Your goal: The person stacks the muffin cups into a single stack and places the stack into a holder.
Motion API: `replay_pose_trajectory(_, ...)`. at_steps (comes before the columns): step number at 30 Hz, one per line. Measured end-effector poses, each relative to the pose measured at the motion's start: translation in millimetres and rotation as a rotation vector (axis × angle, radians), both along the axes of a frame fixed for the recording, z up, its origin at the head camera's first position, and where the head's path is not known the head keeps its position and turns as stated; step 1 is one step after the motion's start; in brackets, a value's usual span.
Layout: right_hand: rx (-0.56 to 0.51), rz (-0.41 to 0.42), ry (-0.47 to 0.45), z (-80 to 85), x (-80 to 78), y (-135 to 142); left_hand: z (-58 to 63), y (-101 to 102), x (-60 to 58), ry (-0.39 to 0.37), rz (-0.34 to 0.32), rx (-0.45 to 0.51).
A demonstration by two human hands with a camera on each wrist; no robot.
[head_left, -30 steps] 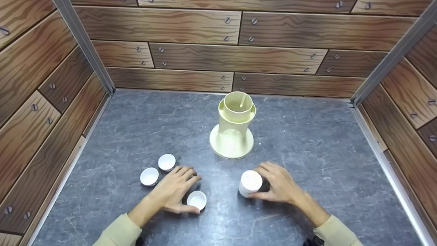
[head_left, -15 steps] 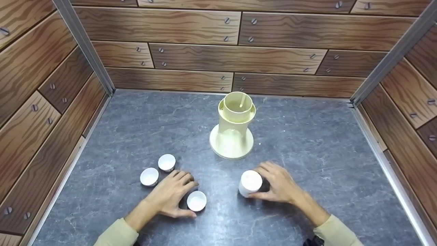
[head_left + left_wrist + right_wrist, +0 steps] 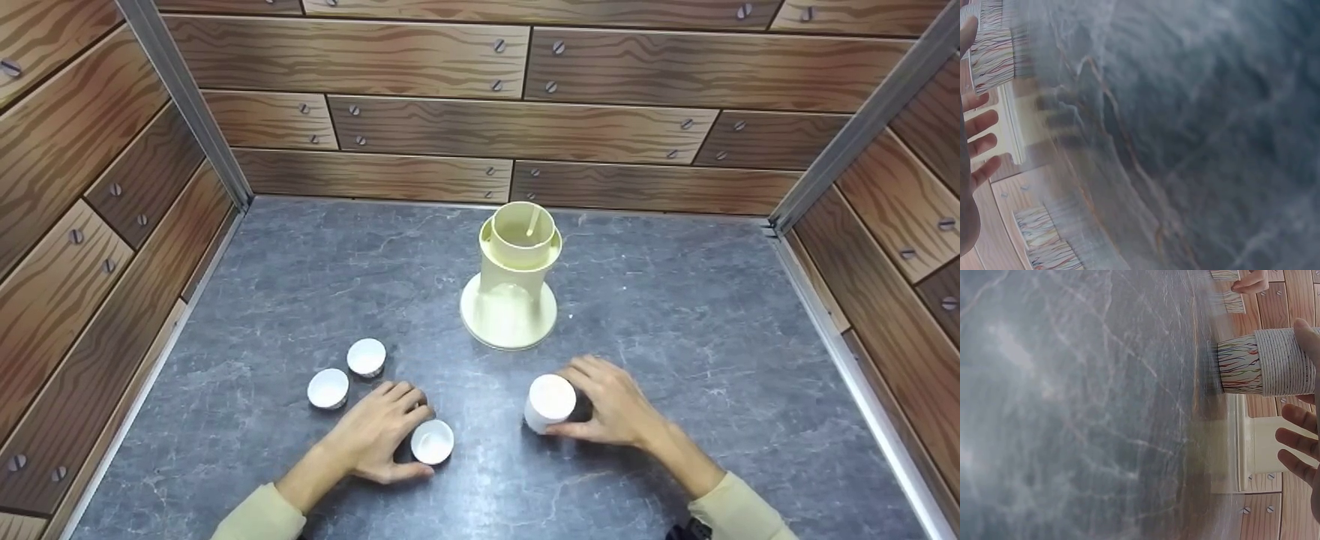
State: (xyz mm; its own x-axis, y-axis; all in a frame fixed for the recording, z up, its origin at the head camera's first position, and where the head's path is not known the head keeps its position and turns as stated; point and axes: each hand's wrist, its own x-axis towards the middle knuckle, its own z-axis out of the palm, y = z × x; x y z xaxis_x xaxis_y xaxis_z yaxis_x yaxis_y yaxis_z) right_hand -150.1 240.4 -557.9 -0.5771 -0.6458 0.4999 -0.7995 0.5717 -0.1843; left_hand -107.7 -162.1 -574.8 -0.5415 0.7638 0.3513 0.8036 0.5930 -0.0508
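Observation:
On the left of the head view, my left hand curves loosely beside a small paper baking cup, thumb and forefinger spread about its near and far sides. The left wrist view shows coloured squiggles on that cup and straight, parted fingers. My right hand holds a stack of nested paper cups between thumb and forefinger. In the right wrist view many white rims are layered along the stack, above a squiggle-patterned wall, while the other fingers stay apart from it.
Two more paper cups, a farther one and a nearer one, stand left of my left hand. A pale yellow cylindrical holder with a round base stands at the centre back. Wood-patterned walls enclose the grey marbled table.
My left hand has shifted slightly left and nearer, its thumb and fingers drawing off the paper cup's rim. The right hand and its stack have stayed in place.

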Motion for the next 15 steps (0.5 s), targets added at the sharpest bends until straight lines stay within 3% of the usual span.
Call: replay_pose_trajectory(15, 0.004, -0.007, 0.001, 0.7, 0.9, 0.6, 0.1, 3.8, -1.1, 0.056, -0.029, 0.027)
